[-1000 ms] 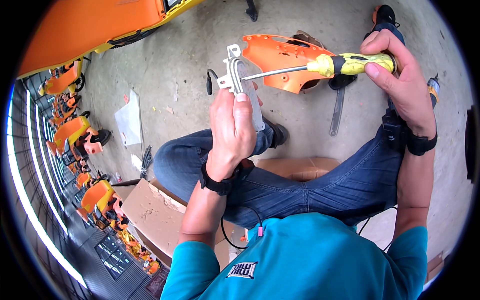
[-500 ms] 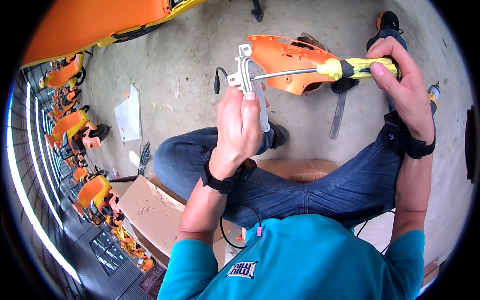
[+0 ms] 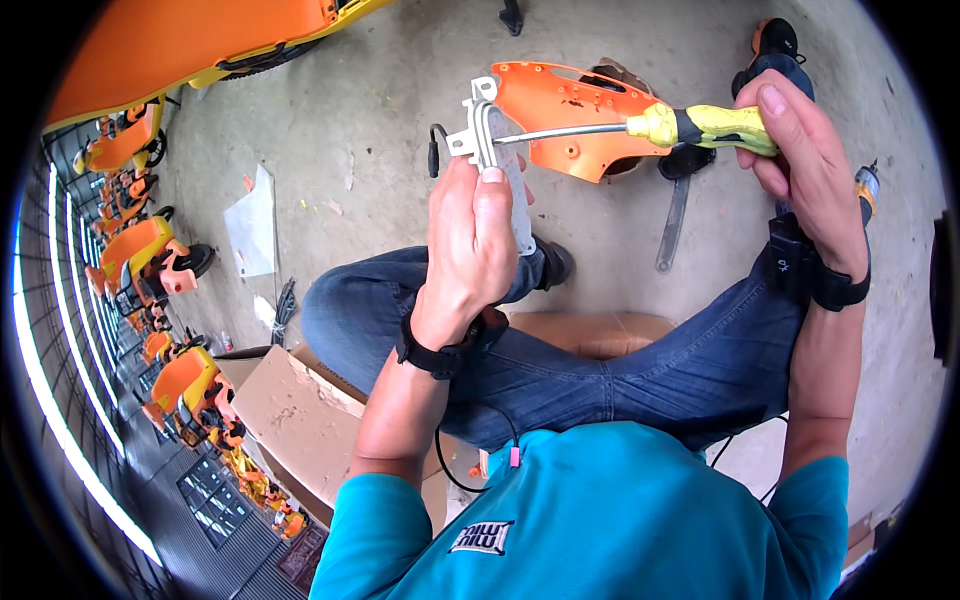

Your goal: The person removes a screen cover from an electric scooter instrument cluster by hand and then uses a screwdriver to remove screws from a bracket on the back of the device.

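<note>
My left hand (image 3: pixel 470 240) grips a pale grey, flat fitting (image 3: pixel 481 128) with white mounting tabs, held upright; a short black cable with a plug (image 3: pixel 433 155) hangs at its left side. My right hand (image 3: pixel 805 150) holds a screwdriver (image 3: pixel 705 128) by its yellow and black handle, its steel shaft lying horizontally with the tip at the fitting. Behind both, an orange plastic panel (image 3: pixel 570 100) rests on the concrete floor, beside a long grey metal tool (image 3: pixel 668 235).
I sit on cardboard (image 3: pixel 580 330), with an open carton (image 3: pixel 290 420) at left. A large orange and yellow body (image 3: pixel 190 40) fills the upper left; rows of similar vehicles (image 3: pixel 180 390) stand beyond. A plastic sheet (image 3: pixel 250 225) and a drill (image 3: pixel 868 190) are also on the floor.
Both hands, with fitting and screwdriver, have shifted slightly right and up since a second ago. My right hand's thumb and fingers have changed position on the handle.
</note>
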`<state>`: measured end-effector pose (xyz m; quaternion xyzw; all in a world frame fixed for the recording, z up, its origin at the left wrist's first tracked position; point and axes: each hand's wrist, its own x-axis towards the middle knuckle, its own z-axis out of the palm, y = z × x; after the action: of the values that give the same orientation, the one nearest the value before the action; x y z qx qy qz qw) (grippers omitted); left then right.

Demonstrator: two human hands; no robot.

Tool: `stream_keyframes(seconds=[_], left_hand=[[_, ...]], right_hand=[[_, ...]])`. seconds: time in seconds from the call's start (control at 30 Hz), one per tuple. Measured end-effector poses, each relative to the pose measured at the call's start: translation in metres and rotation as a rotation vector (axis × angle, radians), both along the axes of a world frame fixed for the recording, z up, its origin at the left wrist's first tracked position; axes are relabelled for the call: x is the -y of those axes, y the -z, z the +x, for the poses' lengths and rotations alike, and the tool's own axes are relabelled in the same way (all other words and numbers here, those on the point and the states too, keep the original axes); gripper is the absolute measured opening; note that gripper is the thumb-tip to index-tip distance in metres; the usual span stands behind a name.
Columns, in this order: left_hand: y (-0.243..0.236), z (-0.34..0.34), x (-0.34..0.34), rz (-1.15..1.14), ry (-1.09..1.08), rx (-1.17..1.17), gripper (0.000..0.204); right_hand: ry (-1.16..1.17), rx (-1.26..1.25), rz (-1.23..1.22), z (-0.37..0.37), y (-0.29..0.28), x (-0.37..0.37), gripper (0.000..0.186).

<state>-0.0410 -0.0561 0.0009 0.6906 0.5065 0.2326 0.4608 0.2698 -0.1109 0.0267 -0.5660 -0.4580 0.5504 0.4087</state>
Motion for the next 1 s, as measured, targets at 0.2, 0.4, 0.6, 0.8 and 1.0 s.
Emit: stream_keyframes(seconds=[0.2,0.4,0.6,0.8,1.0], left_hand=[[-0.003,0.000,-0.002,-0.002,0.058,-0.065,0.044],[-0.004,0.003,-0.001,-0.020,0.012,-0.024,0.032],[-0.008,0.007,-0.001,-0.057,-0.040,0.031,0.032],[-0.011,0.005,-0.002,-0.041,-0.025,0.010,0.033],[-0.007,0.004,-0.001,-0.037,-0.042,-0.004,0.034]], right_hand=[[0.013,-0.015,0.340,0.003,0.015,-0.001,0.018],[0.074,-0.013,0.044,-0.009,0.004,-0.001,0.026],[0.005,-0.049,0.042,0.004,0.006,-0.002,0.024],[0.093,-0.222,0.254,-0.006,0.018,-0.003,0.031],[0.034,-0.018,-0.052,-0.004,0.004,-0.003,0.030]])
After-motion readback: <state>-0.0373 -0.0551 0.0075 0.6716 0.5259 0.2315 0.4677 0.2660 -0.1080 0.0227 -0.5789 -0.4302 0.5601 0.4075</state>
